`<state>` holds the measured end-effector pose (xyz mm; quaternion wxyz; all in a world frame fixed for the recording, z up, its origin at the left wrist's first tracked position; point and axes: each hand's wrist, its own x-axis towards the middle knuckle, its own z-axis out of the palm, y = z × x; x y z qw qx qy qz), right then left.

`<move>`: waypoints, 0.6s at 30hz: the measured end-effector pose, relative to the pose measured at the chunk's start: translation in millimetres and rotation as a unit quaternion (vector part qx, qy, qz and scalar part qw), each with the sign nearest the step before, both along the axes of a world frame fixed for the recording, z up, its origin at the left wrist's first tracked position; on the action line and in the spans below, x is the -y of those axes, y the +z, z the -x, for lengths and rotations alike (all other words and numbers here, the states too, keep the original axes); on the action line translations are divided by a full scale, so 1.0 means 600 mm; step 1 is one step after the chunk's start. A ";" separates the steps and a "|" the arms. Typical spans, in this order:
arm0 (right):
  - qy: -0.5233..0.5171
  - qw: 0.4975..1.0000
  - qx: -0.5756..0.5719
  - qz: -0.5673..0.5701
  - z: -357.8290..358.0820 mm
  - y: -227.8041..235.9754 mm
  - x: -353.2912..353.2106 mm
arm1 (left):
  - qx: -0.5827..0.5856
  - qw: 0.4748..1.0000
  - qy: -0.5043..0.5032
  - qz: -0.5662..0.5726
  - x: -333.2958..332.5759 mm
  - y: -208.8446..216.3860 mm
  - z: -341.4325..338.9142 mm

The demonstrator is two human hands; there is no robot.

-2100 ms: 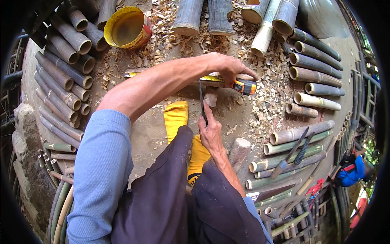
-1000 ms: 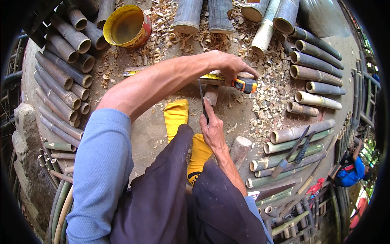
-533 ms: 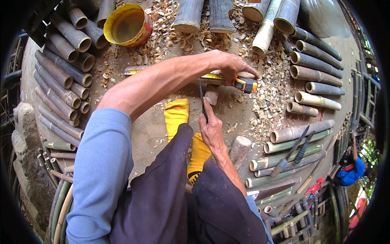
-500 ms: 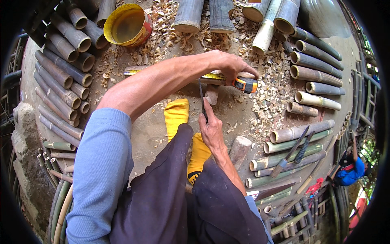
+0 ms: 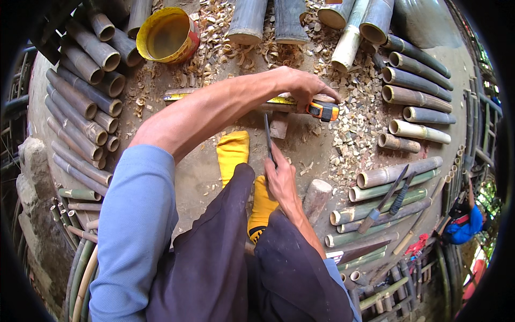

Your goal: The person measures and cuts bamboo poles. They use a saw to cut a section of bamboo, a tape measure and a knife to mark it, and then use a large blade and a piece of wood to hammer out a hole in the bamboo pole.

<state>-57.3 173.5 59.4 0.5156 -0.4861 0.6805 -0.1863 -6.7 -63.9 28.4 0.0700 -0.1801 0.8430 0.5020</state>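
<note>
My left hand (image 5: 310, 90) reaches across to the right, its fingers closed round the end of a bamboo piece (image 5: 325, 99). Just under those fingers is an orange and black tape measure (image 5: 322, 111). Its yellow tape (image 5: 281, 100) runs out leftward along the bamboo, and my forearm covers the middle stretch. Lower down, my right hand (image 5: 281, 180) grips a knife (image 5: 268, 131), blade pointing up, tip a little below the tape. The knife's handle is mostly hidden in my fingers. Beneath the bamboo lies a small wooden block (image 5: 278, 126).
Bamboo tubes (image 5: 86, 112) line the left, with more (image 5: 418, 96) on the right. A yellow bucket (image 5: 167, 35) of murky liquid stands at the back left amid shavings (image 5: 348, 134). Two knives (image 5: 383, 198) lie on bamboo at right, near an upright log (image 5: 317, 196). A person in blue (image 5: 465, 225) is far right.
My right hand has drawn back slightly toward me, and the knife tip has come down away from the tape. My left hand stays in place on the bamboo.
</note>
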 end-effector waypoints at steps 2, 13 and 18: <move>-0.031 0.999 -0.007 0.021 0.013 0.019 -0.025 | -0.019 1.000 0.013 -0.007 0.000 -0.016 -0.014; -0.363 0.882 -0.262 0.146 0.285 -0.056 -0.028 | -0.034 0.943 0.319 -0.083 -0.048 0.088 -0.169; -0.378 0.854 -0.329 0.139 0.315 -0.120 0.044 | 0.037 0.808 0.504 -0.302 -0.217 0.114 -0.317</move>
